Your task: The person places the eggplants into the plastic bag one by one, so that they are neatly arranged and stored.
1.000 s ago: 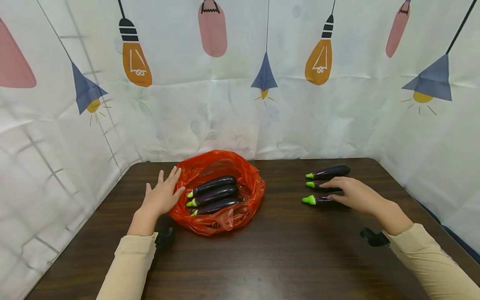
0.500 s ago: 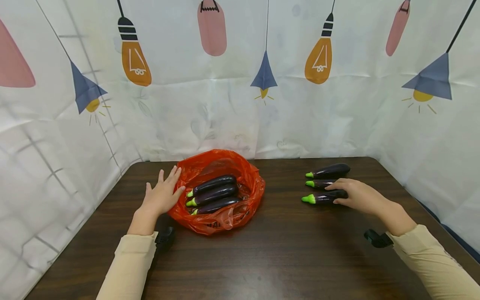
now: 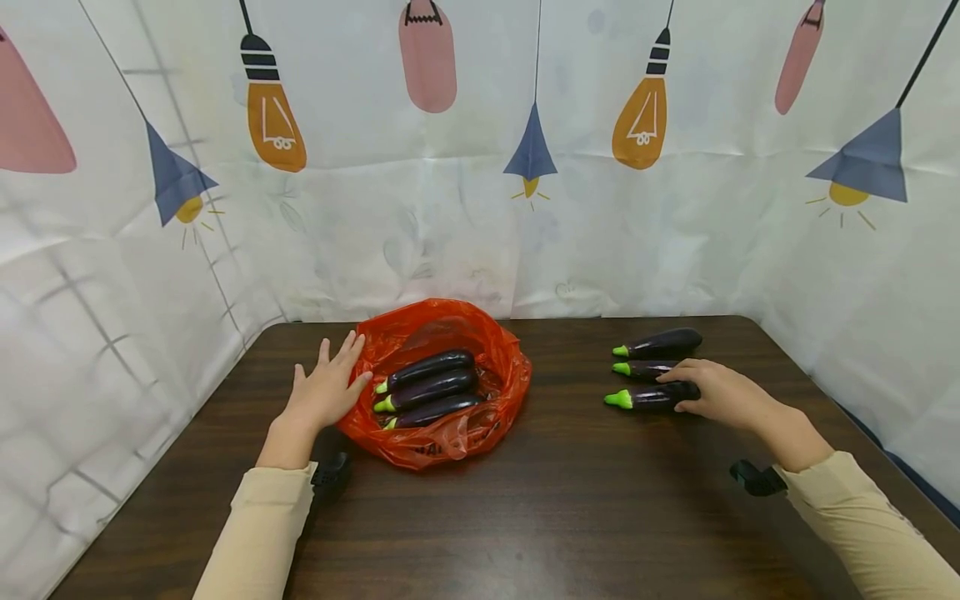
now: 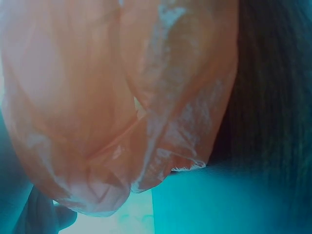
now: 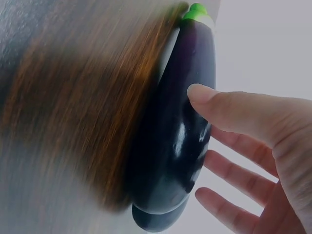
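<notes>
In the head view, my left hand [image 3: 324, 392] lies with spread fingers against the left side of a red plastic bag [image 3: 510, 383]. Several purple eggplants show through the bag's wide mouth, three of them plainly, such as the middle eggplant [image 3: 435, 389]. On the right, three more eggplants lie in a row with green stems pointing left: a back eggplant [image 3: 667, 342], a middle one [image 3: 647, 368] and a front eggplant [image 3: 652, 397]. My right hand [image 3: 723, 393] holds the front one near its thick end, thumb on the near side. The right wrist view shows the thumb on its skin.
Everything rests on a dark wooden table [image 3: 525, 517]. A white curtain [image 3: 465, 233] printed with lamps hangs behind and on both sides. In the left wrist view, the bag's plastic [image 4: 97, 97] fills most of the picture.
My right hand has drawn slightly to the right along the front eggplant, uncovering more of it. The eggplants, the bag and my left hand stay in place.
</notes>
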Demonstrator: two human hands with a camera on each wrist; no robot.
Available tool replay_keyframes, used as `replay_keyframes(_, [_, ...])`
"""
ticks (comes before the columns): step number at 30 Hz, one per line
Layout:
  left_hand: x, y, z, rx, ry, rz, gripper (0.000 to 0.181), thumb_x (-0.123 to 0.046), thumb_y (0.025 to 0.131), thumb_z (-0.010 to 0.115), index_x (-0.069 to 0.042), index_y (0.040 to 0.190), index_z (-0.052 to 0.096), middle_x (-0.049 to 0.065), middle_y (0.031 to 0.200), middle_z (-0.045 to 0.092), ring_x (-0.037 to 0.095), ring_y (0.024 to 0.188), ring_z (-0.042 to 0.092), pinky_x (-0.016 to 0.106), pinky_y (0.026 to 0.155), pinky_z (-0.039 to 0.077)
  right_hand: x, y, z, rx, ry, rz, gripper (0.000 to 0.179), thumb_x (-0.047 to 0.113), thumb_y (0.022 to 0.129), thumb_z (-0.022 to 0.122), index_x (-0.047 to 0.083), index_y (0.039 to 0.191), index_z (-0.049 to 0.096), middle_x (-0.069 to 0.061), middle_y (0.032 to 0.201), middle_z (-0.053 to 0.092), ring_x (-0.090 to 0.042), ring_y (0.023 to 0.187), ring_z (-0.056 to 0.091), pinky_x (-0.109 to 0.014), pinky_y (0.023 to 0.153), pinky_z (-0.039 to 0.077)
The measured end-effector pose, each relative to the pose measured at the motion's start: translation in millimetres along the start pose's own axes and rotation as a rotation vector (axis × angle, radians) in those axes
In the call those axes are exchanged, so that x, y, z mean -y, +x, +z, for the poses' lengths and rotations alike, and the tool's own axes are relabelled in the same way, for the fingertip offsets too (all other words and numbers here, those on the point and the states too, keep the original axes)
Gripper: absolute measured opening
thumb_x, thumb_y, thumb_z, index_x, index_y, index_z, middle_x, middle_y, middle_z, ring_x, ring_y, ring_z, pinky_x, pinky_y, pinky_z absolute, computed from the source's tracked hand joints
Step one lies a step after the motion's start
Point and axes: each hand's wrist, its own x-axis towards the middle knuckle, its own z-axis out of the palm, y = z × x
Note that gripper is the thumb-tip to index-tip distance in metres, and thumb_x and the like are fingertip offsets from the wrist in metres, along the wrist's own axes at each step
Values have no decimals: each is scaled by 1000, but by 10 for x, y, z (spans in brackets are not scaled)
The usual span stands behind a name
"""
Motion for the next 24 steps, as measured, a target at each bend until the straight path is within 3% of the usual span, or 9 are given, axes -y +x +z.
replay_keyframes(15, [4, 0, -1, 3, -8, 0, 73, -33, 107, 52, -6, 164, 17, 18, 170, 8, 53, 151, 0, 84, 105, -1, -61, -9, 28, 16, 13, 4, 46, 5, 81, 85, -1, 124, 71, -26, 124, 63, -49, 112, 60, -57, 85, 55])
replay_keyframes(24, [3, -6, -5, 1, -6, -2, 73, -34, 107, 52, -6, 164, 17, 19, 170, 9, 54, 151, 2, 85, 105, 0, -80, -14, 40, -1, 6, -16, 45, -8, 81, 80, 0, 124, 70, -26, 123, 63, -50, 112, 60, -56, 83, 56])
